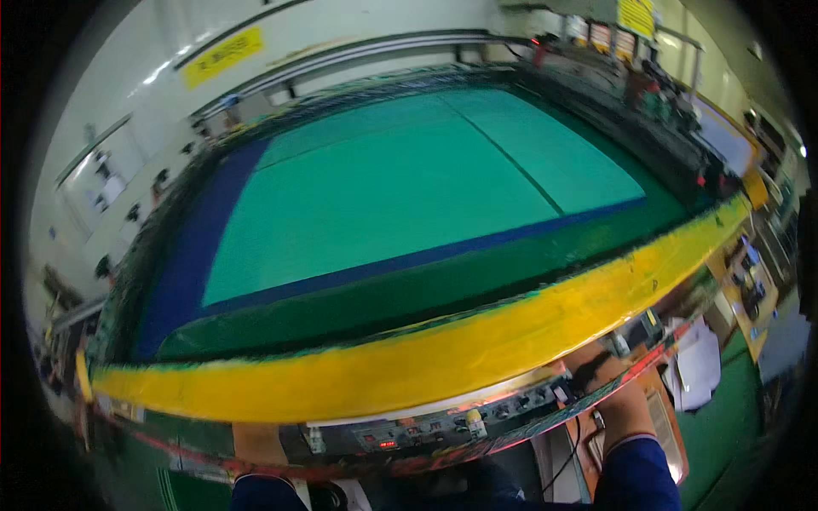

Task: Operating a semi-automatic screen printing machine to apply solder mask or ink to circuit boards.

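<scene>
A large screen printing frame (409, 358) spans the view, its near side wrapped in yellow tape. Its mesh carries a bright green rectangle (383, 187) with a dark line across it, bordered by blue and dark green. My left hand (258, 436) reaches up behind the near yellow edge, left of the middle; its fingers are hidden. Behind the right part of that same edge is my right hand (595, 362), its fingers out of sight too. Whether either hand grips the frame cannot be seen. Both forearms, in blue sleeves, pass a thin red-stained bar (511, 439).
Under the near edge runs a control panel (426, 426) with knobs and a lit red display. White papers (694, 366) lie at the right, near a wooden board (750, 298). A metal rail (366, 55) crosses behind the frame. Machine parts (613, 68) stand at the far right.
</scene>
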